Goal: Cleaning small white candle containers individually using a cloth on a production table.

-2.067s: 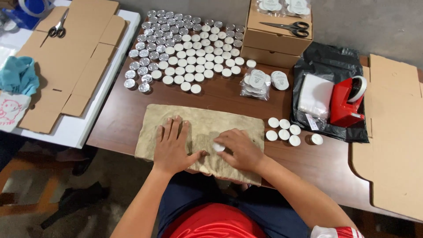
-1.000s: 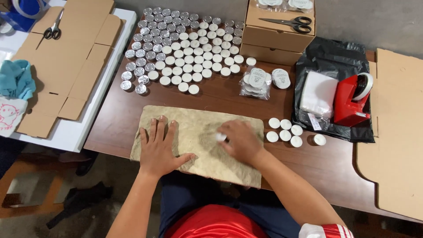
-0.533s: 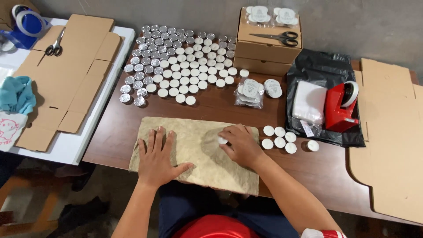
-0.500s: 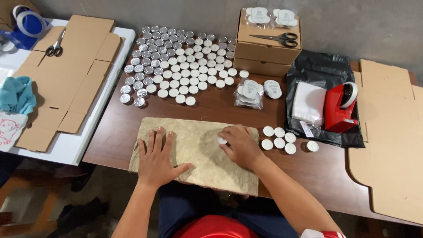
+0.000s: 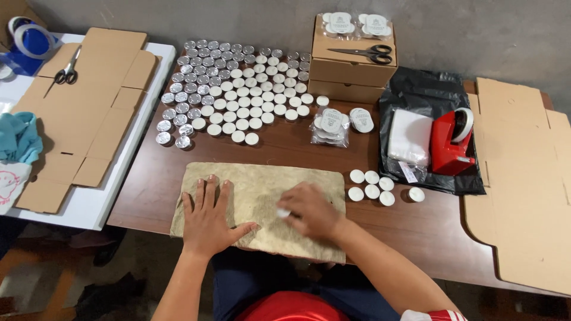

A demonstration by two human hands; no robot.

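Down at the near edge of the dark brown wooden table [image 5: 178,178], the left hand [image 5: 208,217] lies flat with fingers spread on a rough, mottled tan mat of cloth or fibrous paper [image 5: 256,190], pressing it in place. The right hand [image 5: 312,209] rests curled on the same mat, its fingertips closed around a small white round tealight candle [image 5: 284,212] that touches the mat near its middle.

As for how far along things are, I judge the work to be early. A large block of tealights in silver cups [image 5: 235,89] stands in rows at the far side of the table, seemingly untouched. Only a small cluster of six white tealights [image 5: 377,187] sits just beside the mat's right edge. One clear plastic bag of packed tealights [image 5: 329,125] lies behind the mat, and two more filled packs [image 5: 355,24] sit on top of a closed brown cardboard box [image 5: 351,62] beside black-handled scissors [image 5: 364,53]. Flat unfolded cardboard box blanks [image 5: 523,178] lie to the right and left, not yet assembled, and a red tape dispenser [image 5: 451,141] waits on a black plastic bag [image 5: 428,89].
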